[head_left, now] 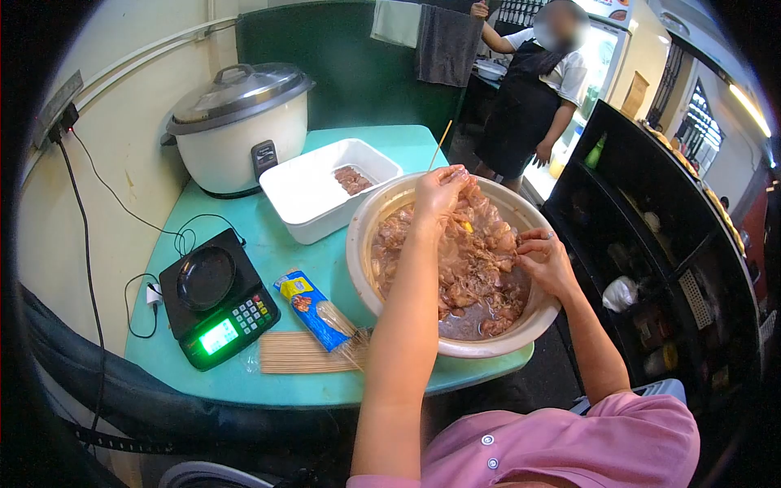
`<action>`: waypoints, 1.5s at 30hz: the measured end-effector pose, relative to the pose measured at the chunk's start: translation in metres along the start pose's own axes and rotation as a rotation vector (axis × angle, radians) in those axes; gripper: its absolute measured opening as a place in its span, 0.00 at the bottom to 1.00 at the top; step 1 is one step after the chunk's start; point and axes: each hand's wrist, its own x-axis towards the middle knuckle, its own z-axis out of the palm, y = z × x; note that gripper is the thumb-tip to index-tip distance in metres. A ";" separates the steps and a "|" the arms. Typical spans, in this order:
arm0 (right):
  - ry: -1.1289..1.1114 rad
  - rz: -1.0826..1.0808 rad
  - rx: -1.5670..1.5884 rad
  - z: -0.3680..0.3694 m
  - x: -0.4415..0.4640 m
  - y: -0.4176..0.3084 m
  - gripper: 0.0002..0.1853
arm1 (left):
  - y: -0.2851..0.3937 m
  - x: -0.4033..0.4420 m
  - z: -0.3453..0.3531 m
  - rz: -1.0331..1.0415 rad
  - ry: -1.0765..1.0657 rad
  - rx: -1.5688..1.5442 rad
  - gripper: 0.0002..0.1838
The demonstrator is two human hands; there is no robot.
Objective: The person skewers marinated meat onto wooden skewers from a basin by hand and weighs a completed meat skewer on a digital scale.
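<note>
A wide cream bowl (pixel 533 325) holds raw marinated meat (pixel 480 272) in brownish liquid. Over its far side, my left hand (pixel 439 195) is closed around a thin wooden skewer (pixel 442 145) whose upper end sticks out past the rim. Raw meat hangs just beside those fingers; the skewer's lower part is hidden. My right hand (pixel 547 259), at the bowl's right inner side, pinches a piece of raw meat. A small yellow bit (pixel 468 227) shows among the meat.
Left of the bowl stand a white tub (pixel 301 215) with some meat, a rice cooker (pixel 240 130) and a digital scale (pixel 215 301). Loose skewers (pixel 301 352) lie near a blue packet (pixel 313 309) on the turquoise table (pixel 163 268). A co-worker (pixel 525 106) stands behind; a dark shelf (pixel 643 236) is right.
</note>
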 end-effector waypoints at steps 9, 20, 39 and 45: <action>-0.006 -0.013 0.006 0.001 0.001 0.004 0.08 | 0.003 0.000 0.000 -0.023 0.005 0.005 0.15; -0.030 0.003 0.056 0.002 0.001 0.003 0.08 | 0.002 0.002 -0.001 -0.003 0.013 -0.032 0.11; -0.090 0.095 0.066 0.002 0.001 0.000 0.10 | 0.008 -0.001 0.002 0.000 0.068 -0.124 0.10; -0.132 0.109 0.136 0.001 0.001 -0.003 0.09 | 0.006 0.001 0.000 -0.002 0.069 -0.113 0.11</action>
